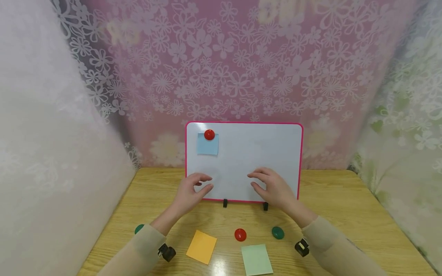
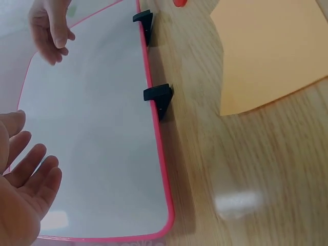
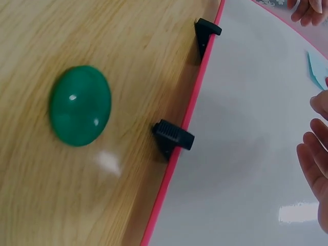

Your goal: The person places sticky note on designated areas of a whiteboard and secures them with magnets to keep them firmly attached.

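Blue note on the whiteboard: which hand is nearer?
Left. The left hand is below and slightly left of the blue note; the right hand is farther off, below and to its right.

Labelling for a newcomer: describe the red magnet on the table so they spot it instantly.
Find the whiteboard standing on the wooden table. In front of it, the red magnet lies between the orange note and a green magnet. No other red magnet lies on the wooden table.

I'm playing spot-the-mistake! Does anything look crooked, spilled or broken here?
Only the orange note looks crooked: it lies turned at an angle on the table, while the blue note hangs nearly straight on the board. I see nothing spilled or broken.
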Demonstrator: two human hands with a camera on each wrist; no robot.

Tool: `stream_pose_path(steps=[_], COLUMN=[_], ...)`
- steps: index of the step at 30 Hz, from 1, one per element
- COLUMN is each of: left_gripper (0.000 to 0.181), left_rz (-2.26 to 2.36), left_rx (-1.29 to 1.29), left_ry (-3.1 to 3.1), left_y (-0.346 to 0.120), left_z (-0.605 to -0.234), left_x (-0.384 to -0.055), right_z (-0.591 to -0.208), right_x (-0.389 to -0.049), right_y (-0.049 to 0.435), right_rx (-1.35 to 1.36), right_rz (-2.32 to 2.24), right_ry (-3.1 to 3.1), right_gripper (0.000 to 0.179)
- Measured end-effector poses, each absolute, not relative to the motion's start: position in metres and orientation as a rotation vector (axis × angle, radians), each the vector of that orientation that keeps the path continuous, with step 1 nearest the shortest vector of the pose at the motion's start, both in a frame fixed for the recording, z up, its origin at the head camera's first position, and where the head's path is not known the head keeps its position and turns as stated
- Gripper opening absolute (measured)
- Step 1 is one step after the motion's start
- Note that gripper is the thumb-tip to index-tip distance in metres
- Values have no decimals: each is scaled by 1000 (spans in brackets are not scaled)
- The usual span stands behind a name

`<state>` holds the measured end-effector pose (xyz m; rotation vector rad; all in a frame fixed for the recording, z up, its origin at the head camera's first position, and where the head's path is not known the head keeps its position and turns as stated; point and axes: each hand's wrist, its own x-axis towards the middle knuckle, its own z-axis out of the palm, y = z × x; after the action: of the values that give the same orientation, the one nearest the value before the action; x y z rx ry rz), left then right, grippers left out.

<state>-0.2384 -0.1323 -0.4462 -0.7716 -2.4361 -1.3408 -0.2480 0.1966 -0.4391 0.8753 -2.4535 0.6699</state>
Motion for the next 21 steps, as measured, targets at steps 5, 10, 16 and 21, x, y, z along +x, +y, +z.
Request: stream_pose_path(steps=[5,10,16,21], left_gripper=[27,27,29,28], left_rz=[-1333,-1351,-1366,-1353], left_rx=[-761,-757,-767,-756], left_ry=[-2467,-2492,-2502,-2491], left_y=[-140,-146,-151,-153], left_z=[-454,-459,-460,-464], left_x=[-235,-230,-225,-224], right_z=[-442,-446,-450,-452], right_x=[-242,-239,-235,-232], right_y=[209,220,229,234], right_rx=[887,879,867,859], right_rz=[674,681,685,698], right_ry=[-2470,-2465,-2456,-2473], right_gripper=[28,28,27,29])
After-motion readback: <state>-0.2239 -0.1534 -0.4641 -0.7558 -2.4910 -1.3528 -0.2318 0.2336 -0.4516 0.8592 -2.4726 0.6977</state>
